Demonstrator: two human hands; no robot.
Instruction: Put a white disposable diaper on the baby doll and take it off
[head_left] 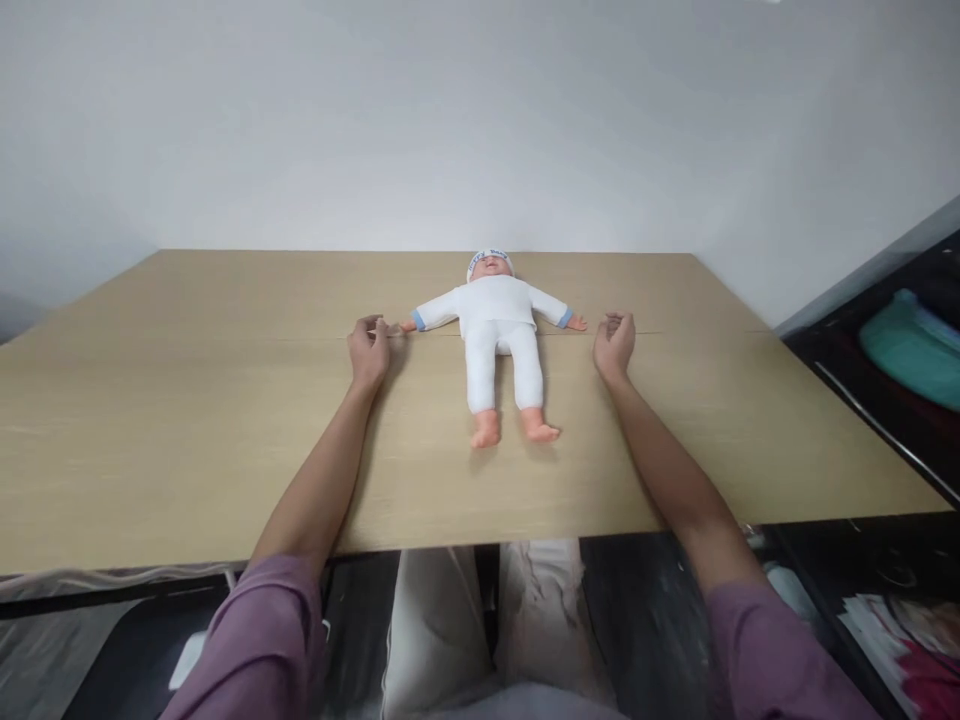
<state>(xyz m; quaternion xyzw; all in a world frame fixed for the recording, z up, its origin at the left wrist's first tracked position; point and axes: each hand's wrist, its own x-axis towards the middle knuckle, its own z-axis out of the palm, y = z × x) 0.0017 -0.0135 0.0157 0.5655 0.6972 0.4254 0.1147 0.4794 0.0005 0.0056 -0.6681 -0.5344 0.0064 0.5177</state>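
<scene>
A baby doll (501, 315) in a white top and trousers with blue cuffs lies on its back on the table, arms stretched out sideways. Its head, in a white cap with blue lettering, points to the wall, and its bare feet point toward me. My left hand (369, 350) rests on the table just left of one doll hand, with its fingers loosely curled. On the other side my right hand (615, 343) lies a little apart from the other doll hand, its fingers curled in too. I see nothing held in either hand.
The light wood-coloured table (187, 430) reaches back to a pale wall (450, 120). A dark shelf with a teal item (915, 345) stands at the right. Below the table edge are my legs (442, 630), and papers (877, 630) lie at the lower right.
</scene>
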